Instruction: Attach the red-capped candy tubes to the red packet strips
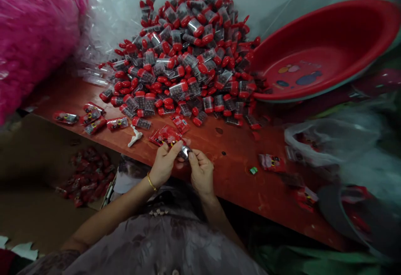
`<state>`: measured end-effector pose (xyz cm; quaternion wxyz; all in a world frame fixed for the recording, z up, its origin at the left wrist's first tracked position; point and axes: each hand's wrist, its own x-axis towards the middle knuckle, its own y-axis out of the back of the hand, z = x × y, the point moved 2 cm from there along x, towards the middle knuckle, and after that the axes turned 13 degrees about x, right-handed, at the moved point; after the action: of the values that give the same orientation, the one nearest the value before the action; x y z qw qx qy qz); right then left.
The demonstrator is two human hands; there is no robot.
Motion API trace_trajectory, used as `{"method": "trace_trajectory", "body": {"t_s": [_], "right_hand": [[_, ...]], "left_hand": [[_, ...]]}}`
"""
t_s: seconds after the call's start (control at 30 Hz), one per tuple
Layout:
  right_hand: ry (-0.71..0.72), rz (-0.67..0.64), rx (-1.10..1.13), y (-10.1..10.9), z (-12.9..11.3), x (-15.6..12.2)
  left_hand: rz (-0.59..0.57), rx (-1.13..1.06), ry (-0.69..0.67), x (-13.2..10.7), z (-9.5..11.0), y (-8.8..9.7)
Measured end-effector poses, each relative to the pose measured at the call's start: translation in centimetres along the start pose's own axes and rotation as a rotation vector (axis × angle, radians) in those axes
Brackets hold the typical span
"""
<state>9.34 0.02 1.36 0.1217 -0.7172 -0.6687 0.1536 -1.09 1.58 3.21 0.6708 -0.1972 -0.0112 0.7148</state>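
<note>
Patterned grey cloth [163, 241] covers the person's lap at the bottom of the view. Just past it, the left hand [163, 164], with a gold bangle [151, 182] on its wrist, and the right hand [201, 172] meet over the near edge of a red-brown wooden table [238, 170]. Both pinch a small clear container [185, 152] between fingertips and thumbs, left hand on its left end and right hand on its right end. Its long axis runs roughly across the view from hand to hand, about level with the tabletop. It is too blurred to tell which end carries the cap.

Further back on the table rises a big pile of red-capped clear containers [188, 58]. A red basin [328, 45] leans tilted against the pile's right side. Flat red packets [90, 116] lie scattered near the table's left edge, and more red packets sit in a cardboard box [46, 216] below. A pink fluffy mass [34, 29] fills the upper left, with clear plastic sheeting [109, 3] behind the pile.
</note>
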Motion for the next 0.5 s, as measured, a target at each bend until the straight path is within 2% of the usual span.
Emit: {"method": "trace_trajectory", "body": {"t_s": [0.23, 0.4, 0.5], "right_hand": [[0.073, 0.041, -0.126, 0.3, 1.4, -0.3], [0.092, 0.069, -0.173, 0.2, 2.0, -0.1], [0.069, 0.023, -0.140, 0.0, 2.1, 0.3]], "left_hand": [[0.025, 0.075, 0.047, -0.7, -0.8, -0.4], [0.007, 0.129, 0.073, -0.6, -2.1, 0.0], [0.013, 0.157, 0.116, -0.7, -2.6, 0.5]]}}
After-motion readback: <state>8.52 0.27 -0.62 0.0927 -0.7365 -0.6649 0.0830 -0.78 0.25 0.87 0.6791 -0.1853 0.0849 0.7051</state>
